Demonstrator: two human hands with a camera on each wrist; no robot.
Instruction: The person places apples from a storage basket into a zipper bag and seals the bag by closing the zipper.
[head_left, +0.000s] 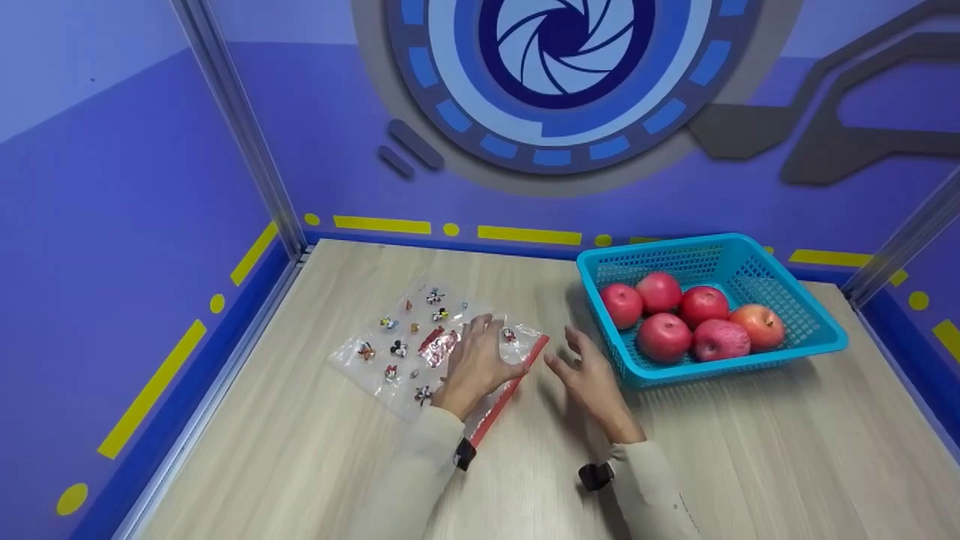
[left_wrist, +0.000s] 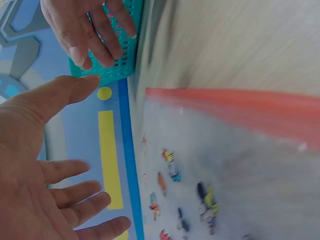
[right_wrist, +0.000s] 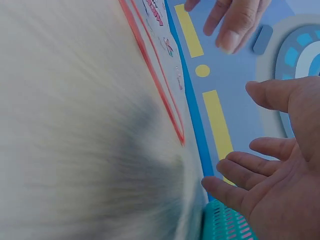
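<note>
A clear zip bag [head_left: 416,341] printed with small cartoon figures lies flat on the wooden table [head_left: 750,465], its red zip strip [head_left: 510,390] along the near-right edge. My left hand [head_left: 474,361] hovers over the bag's right end with fingers spread and holds nothing. In the left wrist view the palm [left_wrist: 30,165] is open above the bag [left_wrist: 225,190]. My right hand [head_left: 589,375] is open too, just right of the zip strip and left of the basket. The right wrist view shows its spread fingers [right_wrist: 250,165] above the strip [right_wrist: 155,75].
A teal plastic basket [head_left: 814,330] with several red apples [head_left: 664,336] stands at the right back of the table. Blue walls with yellow marks enclose the table at the back and left.
</note>
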